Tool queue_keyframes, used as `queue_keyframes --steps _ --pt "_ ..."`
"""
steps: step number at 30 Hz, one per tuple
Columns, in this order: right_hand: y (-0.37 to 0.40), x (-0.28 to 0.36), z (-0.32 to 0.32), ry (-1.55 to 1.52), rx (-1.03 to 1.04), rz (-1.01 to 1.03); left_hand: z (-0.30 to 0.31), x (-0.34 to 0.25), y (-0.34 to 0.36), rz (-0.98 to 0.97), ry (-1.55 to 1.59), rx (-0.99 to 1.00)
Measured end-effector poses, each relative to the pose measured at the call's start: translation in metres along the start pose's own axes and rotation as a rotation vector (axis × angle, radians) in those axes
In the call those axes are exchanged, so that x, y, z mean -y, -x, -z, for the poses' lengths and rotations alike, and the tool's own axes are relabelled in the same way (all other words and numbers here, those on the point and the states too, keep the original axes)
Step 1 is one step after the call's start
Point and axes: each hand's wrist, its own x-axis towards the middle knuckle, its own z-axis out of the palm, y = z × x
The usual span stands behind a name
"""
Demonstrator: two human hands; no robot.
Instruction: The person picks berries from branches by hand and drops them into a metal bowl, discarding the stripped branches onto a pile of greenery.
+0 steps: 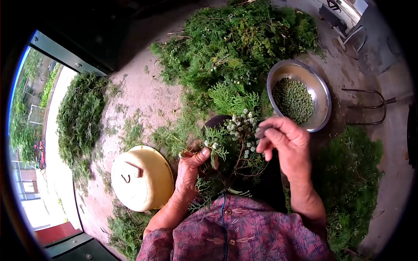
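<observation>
A green conifer branch (237, 163) with pale blue-green cones (241, 125) lies over my lap. My left hand (191, 168) pinches a sprig of it, thumb beside a few small cones. Just right of the main cone cluster is my right hand (285, 145), its fingers curled together; whether anything is between the fingertips is too small to make out. Beyond that hand, a metal bowl (323, 102) holds many loose green cones (294, 100).
A large heap of cut branches (239, 43) lies ahead, with more piles at the left (82, 126) and right (352, 174). An upturned yellow basin (141, 178) sits by my left arm. A metal fork head (383, 104) lies at the right.
</observation>
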Motion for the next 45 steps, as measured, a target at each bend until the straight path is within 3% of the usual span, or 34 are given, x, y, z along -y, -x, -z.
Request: queue_keyframes --steps 6,11,13,15,17,20,24,26,27,30,40,45 --pt "0.017 -0.032 -0.04 -0.103 0.163 -0.354 -0.001 -0.004 0.01 0.013 -0.044 0.035" --pt "0.022 -0.039 -0.052 -0.06 0.121 -0.267 0.004 -0.003 0.012 -0.012 -0.21 0.01" --pt "0.022 -0.043 -0.05 -0.281 0.148 -0.352 0.015 0.002 0.009 -0.012 -0.395 0.016" --pt "0.02 -0.043 -0.046 -0.536 0.178 -0.503 0.016 0.004 0.01 0.002 -0.385 0.02" --pt "0.018 -0.046 -0.041 -0.607 0.18 -0.494 0.015 -0.007 0.013 0.131 -0.33 0.069" --pt "0.015 -0.046 -0.032 -0.534 0.195 -0.431 0.016 -0.003 0.012 0.045 -0.466 -0.022" --pt "0.015 -0.048 -0.039 -0.412 0.231 -0.283 0.001 -0.013 0.017 0.083 -0.116 0.12" --pt "0.017 -0.05 -0.042 -0.436 0.257 -0.281 0.003 -0.012 0.015 0.116 -0.135 0.097" --pt "0.018 -0.056 -0.045 -0.238 0.205 -0.119 -0.003 -0.013 0.017 0.097 -0.101 0.077" --pt "0.016 -0.054 -0.045 -0.26 0.258 -0.194 -0.007 -0.025 0.022 0.127 -0.112 0.087" --pt "0.021 -0.053 -0.054 -0.637 -0.016 -0.424 0.009 -0.004 0.012 0.125 -0.006 0.115" --pt "0.027 -0.061 -0.059 -0.467 0.089 -0.375 0.008 0.005 0.007 0.119 0.209 0.082"
